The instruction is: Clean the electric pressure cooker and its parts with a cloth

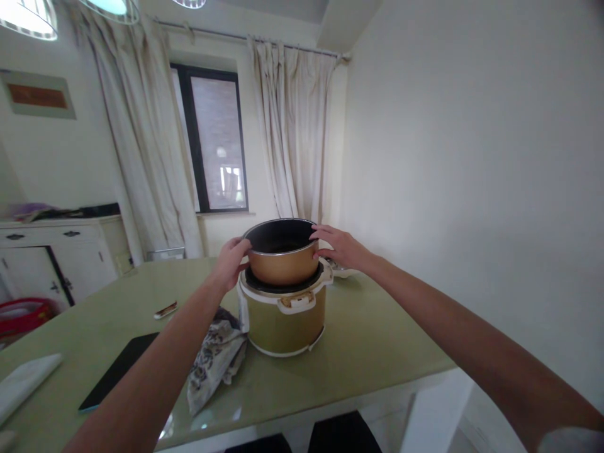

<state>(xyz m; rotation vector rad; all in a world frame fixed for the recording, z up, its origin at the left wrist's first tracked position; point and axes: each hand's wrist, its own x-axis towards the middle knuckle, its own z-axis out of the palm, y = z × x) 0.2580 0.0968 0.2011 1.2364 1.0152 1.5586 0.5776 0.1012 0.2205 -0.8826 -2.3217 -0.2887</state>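
Two-handed, gripping round copper-coloured metal pot [283, 269] between left hand [231, 264] and right hand [343, 247], probably for balance. Centred over round olive-and-white cooker [283, 324].

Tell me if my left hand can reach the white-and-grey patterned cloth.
Likely yes, once your left hand leaves the round copper-coloured pot: the cloth lies nearby on the glossy green table, nothing visibly resting on it.
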